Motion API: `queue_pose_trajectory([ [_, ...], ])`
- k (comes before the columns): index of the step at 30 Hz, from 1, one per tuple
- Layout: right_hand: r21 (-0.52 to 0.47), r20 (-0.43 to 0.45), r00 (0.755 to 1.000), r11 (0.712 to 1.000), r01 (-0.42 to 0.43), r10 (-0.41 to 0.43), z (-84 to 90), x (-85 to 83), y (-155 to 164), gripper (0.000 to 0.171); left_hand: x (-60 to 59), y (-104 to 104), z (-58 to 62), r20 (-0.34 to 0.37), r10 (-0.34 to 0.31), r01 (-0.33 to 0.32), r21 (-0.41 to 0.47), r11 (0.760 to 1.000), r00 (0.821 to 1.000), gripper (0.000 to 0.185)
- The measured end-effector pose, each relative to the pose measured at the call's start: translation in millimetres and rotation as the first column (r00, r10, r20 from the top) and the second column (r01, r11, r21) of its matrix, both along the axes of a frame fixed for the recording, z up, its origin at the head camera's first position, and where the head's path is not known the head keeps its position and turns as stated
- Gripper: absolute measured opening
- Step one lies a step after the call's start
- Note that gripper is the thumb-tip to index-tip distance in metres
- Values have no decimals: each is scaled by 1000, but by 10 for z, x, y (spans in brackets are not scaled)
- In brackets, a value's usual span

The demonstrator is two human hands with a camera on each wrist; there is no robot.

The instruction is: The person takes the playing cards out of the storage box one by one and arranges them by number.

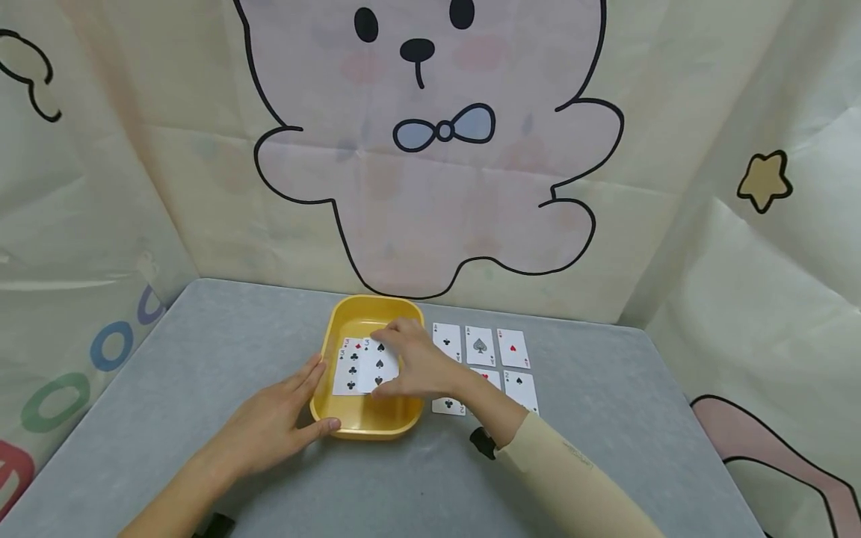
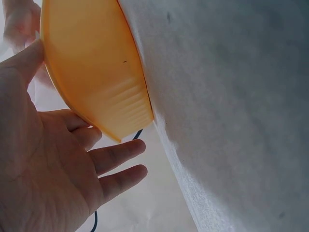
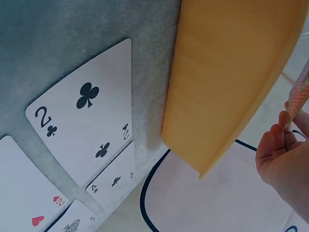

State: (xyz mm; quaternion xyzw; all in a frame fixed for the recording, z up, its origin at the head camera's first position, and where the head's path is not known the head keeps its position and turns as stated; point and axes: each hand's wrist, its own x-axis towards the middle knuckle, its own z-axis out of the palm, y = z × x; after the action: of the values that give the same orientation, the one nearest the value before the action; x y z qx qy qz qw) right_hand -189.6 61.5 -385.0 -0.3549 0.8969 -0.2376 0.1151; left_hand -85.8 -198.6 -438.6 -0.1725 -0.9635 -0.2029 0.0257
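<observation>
My left hand (image 1: 272, 426) rests on a yellow plastic tray (image 1: 356, 422), thumb at its near left corner and fingers along its left rim. In the left wrist view, the ring and little fingers (image 2: 123, 181) stretch out below the tray's corner. My right hand (image 1: 417, 362) is over the tray, pinching a three of spades (image 1: 379, 366) between thumb and fingertips. A three of clubs (image 1: 347, 370) overlaps that card on the left, and a red diamond corner shows between them. The right wrist view shows the patterned back of a card (image 3: 300, 92) in the fingers.
To the right of the tray, face-up playing cards lie in two rows, including an ace of spades (image 1: 480, 346), an ace of hearts (image 1: 514, 349) and a two of clubs (image 3: 72, 121). A grey cloth (image 1: 605, 418) covers the table. A printed curtain (image 1: 444, 217) hangs behind.
</observation>
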Motion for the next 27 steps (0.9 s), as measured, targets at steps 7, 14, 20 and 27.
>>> queue_pose_trajectory([
  [7,-39,39,999,999,11,-10,13,87,132,87,-10,6,4,8,2,-2,7,1000,1000,96],
  [14,-100,61,998,995,22,-16,23,175,271,86,-4,14,7,7,4,-4,5,1000,1000,96],
  [20,-125,65,997,991,50,-42,-5,219,436,87,-3,21,10,13,6,-6,4,1000,1000,96],
  [27,-187,107,992,979,87,-68,-46,280,641,86,7,22,-3,-5,3,-3,8,1000,1000,95],
])
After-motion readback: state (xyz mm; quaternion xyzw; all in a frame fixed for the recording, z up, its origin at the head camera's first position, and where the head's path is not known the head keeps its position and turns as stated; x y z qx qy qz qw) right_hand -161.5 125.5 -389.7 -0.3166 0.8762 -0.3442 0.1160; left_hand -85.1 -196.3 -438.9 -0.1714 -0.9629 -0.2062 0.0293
